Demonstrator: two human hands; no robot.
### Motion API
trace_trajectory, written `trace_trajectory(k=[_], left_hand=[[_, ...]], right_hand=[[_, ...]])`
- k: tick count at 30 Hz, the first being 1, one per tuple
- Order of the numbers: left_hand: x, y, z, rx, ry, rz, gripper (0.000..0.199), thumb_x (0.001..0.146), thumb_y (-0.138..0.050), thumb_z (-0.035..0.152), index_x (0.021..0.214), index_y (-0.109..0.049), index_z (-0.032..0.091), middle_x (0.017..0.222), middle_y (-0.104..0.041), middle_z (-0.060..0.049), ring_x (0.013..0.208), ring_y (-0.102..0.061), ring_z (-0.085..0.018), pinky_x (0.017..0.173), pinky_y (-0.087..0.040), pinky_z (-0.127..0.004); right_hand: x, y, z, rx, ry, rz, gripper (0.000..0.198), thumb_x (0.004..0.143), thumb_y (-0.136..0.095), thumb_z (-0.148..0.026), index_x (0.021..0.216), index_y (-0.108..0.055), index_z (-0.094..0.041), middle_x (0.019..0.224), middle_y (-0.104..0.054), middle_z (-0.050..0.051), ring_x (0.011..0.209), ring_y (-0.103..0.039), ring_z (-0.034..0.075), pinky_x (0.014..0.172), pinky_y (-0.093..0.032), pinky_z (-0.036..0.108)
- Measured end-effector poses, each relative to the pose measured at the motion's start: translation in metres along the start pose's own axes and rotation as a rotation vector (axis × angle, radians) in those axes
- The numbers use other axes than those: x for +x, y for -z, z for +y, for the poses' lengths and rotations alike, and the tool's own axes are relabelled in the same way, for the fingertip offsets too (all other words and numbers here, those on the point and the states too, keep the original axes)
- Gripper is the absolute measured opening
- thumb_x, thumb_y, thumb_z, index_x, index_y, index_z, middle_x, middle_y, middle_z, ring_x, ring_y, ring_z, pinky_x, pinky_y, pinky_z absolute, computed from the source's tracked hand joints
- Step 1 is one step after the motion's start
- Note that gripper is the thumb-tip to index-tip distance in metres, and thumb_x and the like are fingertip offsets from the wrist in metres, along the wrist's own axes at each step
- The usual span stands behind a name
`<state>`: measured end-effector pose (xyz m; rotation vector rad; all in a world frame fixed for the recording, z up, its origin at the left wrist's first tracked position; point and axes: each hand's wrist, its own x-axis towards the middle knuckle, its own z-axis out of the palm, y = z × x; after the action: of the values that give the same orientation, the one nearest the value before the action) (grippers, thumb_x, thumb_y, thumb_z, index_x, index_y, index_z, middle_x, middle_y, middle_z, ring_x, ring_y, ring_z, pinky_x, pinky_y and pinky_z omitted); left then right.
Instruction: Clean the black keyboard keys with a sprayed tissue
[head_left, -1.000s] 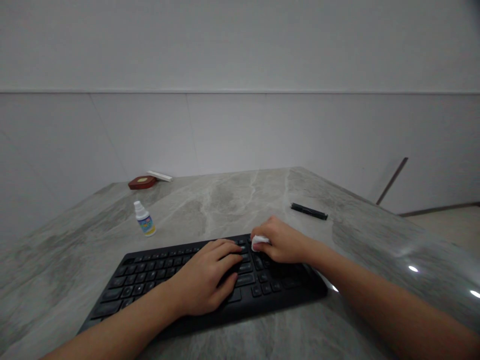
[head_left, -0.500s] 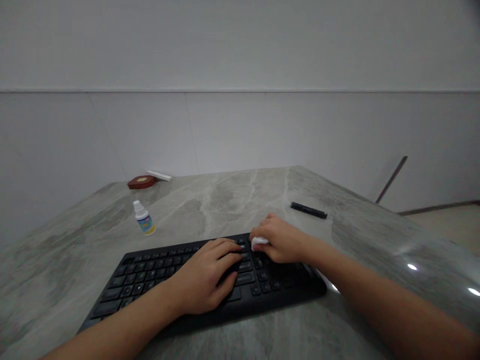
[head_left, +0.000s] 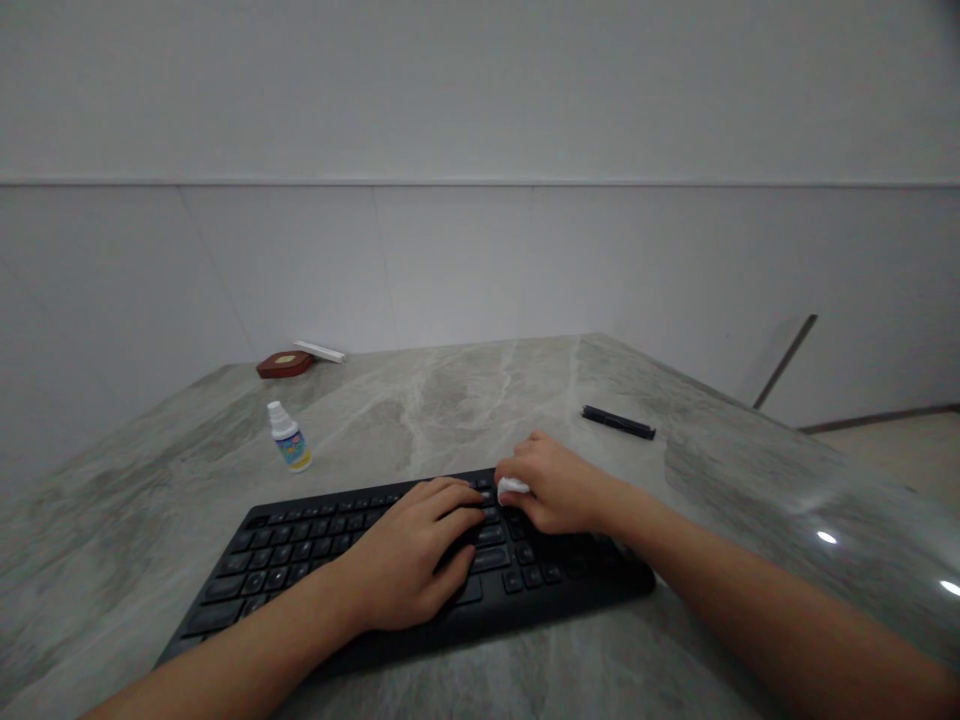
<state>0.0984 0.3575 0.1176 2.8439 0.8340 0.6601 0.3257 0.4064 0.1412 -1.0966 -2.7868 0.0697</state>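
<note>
A black keyboard lies at a slant on the table in front of me. My left hand rests palm down across its middle keys, fingers spread and holding nothing. Pinched between the thumb and fingers of my right hand is a small white wad, which looks like tissue or cotton. That hand is over the upper right part of the keyboard, and the wad is at the keys there. My hand and forearm hide much of the number pad.
A small white bottle with a blue and yellow label stands beyond the keyboard's left side. Farther back are a dark red case and a white flat strip. A black pen lies right of centre on the marbled table.
My right hand has shifted slightly left and toward me with the white wad. The left hand stays in place on the keyboard.
</note>
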Motion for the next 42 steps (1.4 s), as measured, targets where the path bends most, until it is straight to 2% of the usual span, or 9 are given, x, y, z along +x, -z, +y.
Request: trace_trajectory(k=[3, 7, 10, 14, 25, 30, 34, 37, 42], left_hand=[[0.000, 0.000, 0.000, -0.006, 0.001, 0.004, 0.034, 0.088, -0.050, 0.013, 0.121, -0.060, 0.015, 0.122, -0.063, -0.012, 0.121, -0.054, -0.027, 0.104, -0.047, -0.047], [0.001, 0.001, 0.000, -0.001, 0.003, -0.009, 0.033, 0.089, -0.051, 0.013, 0.120, -0.061, 0.013, 0.123, -0.062, -0.013, 0.121, -0.054, -0.026, 0.106, -0.046, -0.046], [0.001, 0.001, 0.000, 0.003, 0.005, -0.015, 0.033, 0.089, -0.050, 0.013, 0.121, -0.060, 0.013, 0.123, -0.062, -0.013, 0.121, -0.053, -0.027, 0.107, -0.045, -0.046], [0.000, 0.001, -0.001, -0.007, 0.004, -0.011, 0.035, 0.090, -0.049, 0.013, 0.123, -0.060, 0.016, 0.124, -0.061, -0.012, 0.121, -0.054, -0.027, 0.106, -0.046, -0.047], [0.001, 0.001, 0.000, -0.015, 0.009, -0.009, 0.033, 0.090, -0.049, 0.014, 0.122, -0.060, 0.015, 0.123, -0.062, -0.012, 0.120, -0.055, -0.027, 0.105, -0.047, -0.047], [0.000, 0.001, 0.000, -0.011, 0.008, -0.016, 0.032, 0.090, -0.049, 0.014, 0.121, -0.060, 0.014, 0.124, -0.061, -0.012, 0.120, -0.054, -0.026, 0.106, -0.046, -0.045], [0.000, 0.002, 0.001, -0.005, 0.008, -0.022, 0.032, 0.090, -0.050, 0.014, 0.121, -0.060, 0.014, 0.124, -0.061, -0.012, 0.120, -0.054, -0.026, 0.105, -0.046, -0.045], [0.000, 0.001, 0.001, -0.002, 0.008, -0.026, 0.033, 0.090, -0.050, 0.014, 0.122, -0.059, 0.014, 0.124, -0.061, -0.012, 0.121, -0.053, -0.026, 0.106, -0.046, -0.046], [-0.001, -0.001, -0.002, 0.005, 0.009, -0.010, 0.033, 0.090, -0.050, 0.014, 0.121, -0.060, 0.014, 0.124, -0.061, -0.012, 0.121, -0.053, -0.027, 0.105, -0.046, -0.047]], right_hand=[[0.001, 0.001, -0.001, -0.028, -0.057, 0.036, 0.012, 0.089, -0.057, -0.023, 0.091, -0.067, -0.016, 0.083, -0.071, 0.009, 0.081, -0.062, 0.022, 0.081, -0.038, 0.035], [0.002, 0.002, -0.001, 0.018, -0.015, -0.023, 0.009, 0.086, -0.060, -0.022, 0.082, -0.067, -0.017, 0.077, -0.071, 0.007, 0.078, -0.063, 0.021, 0.079, -0.038, 0.032], [0.001, 0.001, -0.001, 0.016, -0.043, 0.016, 0.011, 0.088, -0.058, -0.021, 0.087, -0.067, -0.017, 0.080, -0.072, 0.008, 0.078, -0.063, 0.021, 0.079, -0.038, 0.033], [0.000, -0.001, -0.002, 0.045, 0.026, 0.002, 0.008, 0.086, -0.059, -0.019, 0.083, -0.066, -0.018, 0.078, -0.071, 0.006, 0.078, -0.063, 0.020, 0.077, -0.037, 0.032], [0.002, 0.000, -0.003, 0.034, 0.024, 0.039, 0.010, 0.081, -0.058, -0.015, 0.082, -0.067, -0.018, 0.076, -0.069, 0.005, 0.076, -0.060, 0.019, 0.076, -0.035, 0.033], [0.002, 0.002, -0.004, -0.004, 0.118, -0.010, 0.008, 0.078, -0.059, -0.014, 0.075, -0.066, -0.018, 0.072, -0.068, 0.005, 0.075, -0.058, 0.020, 0.074, -0.035, 0.033], [0.001, 0.001, -0.004, -0.015, 0.070, 0.050, 0.011, 0.080, -0.058, -0.014, 0.081, -0.067, -0.019, 0.076, -0.069, 0.005, 0.077, -0.058, 0.020, 0.076, -0.034, 0.034], [0.001, 0.000, -0.002, 0.004, 0.120, 0.017, 0.009, 0.079, -0.059, -0.014, 0.079, -0.067, -0.019, 0.075, -0.068, 0.005, 0.077, -0.059, 0.020, 0.075, -0.035, 0.033], [0.002, -0.002, 0.005, 0.023, -0.016, 0.060, 0.012, 0.084, -0.059, -0.017, 0.088, -0.070, -0.019, 0.081, -0.071, 0.006, 0.082, -0.062, 0.020, 0.079, -0.036, 0.033]])
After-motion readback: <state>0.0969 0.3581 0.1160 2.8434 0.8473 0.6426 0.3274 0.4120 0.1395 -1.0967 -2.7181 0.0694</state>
